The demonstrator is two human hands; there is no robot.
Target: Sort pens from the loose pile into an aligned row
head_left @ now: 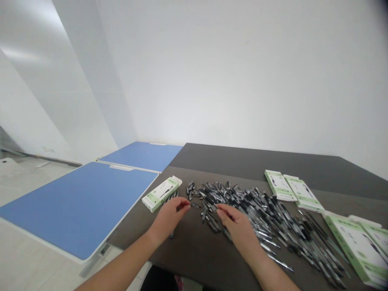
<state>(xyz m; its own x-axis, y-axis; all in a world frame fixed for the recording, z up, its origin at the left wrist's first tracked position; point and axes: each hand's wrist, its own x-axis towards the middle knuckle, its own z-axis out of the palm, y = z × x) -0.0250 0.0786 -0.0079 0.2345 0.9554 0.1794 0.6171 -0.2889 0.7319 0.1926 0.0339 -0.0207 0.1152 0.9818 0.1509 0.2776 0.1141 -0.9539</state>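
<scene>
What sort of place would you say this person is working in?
Probably a plain workroom or small stockroom: a heap of loose pens on a dark table, printed green-and-white boxes beside them, and blue folding tables standing nearby.

Green-and-white cartons [160,194] on dark tabletop [257,161]: one at left edge, two near far edge, two at right edge. Two blue-topped tables [79,206] just beyond left edge, over pale tile floor [30,182]; white wall [242,72] behind.
</scene>
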